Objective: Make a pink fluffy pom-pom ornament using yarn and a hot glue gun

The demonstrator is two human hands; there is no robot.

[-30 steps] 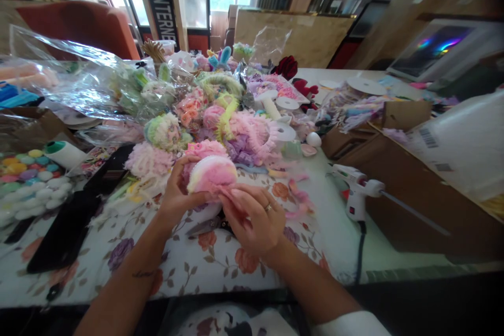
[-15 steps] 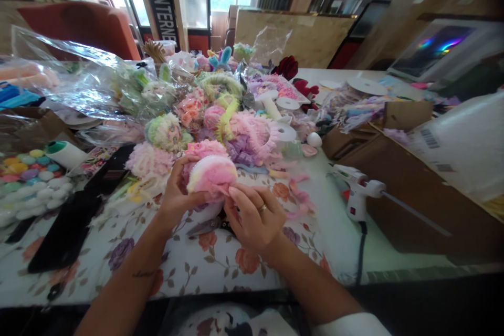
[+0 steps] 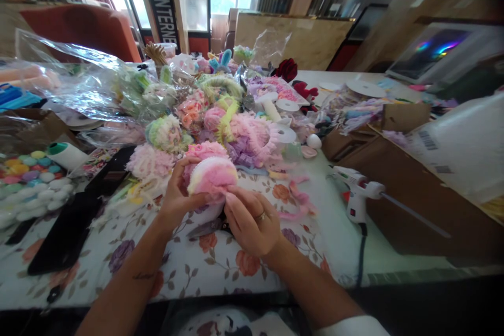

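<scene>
A round, fluffy pink piece with a pale yellow and white edge is held above the table's middle. My left hand grips it from the left, thumb in front and fingers behind. At its lower right edge my right hand, with a ring on one finger, pinches pink fluff between thumb and fingertips. Below the piece lies a pair of scissors, its handles partly hidden by my right hand. Fluffy pink material shows just behind the piece. Strands of pink fluff lie to the right.
Plush items, yarn and clear plastic bags pile up at the back. A white glue gun stands at right beside a cardboard box. Pompoms, a thread spool and a black phone-like slab lie left.
My right hand has shifted slightly left and down along the pink piece's lower edge, its fingers still pinching. My left hand keeps its hold.
</scene>
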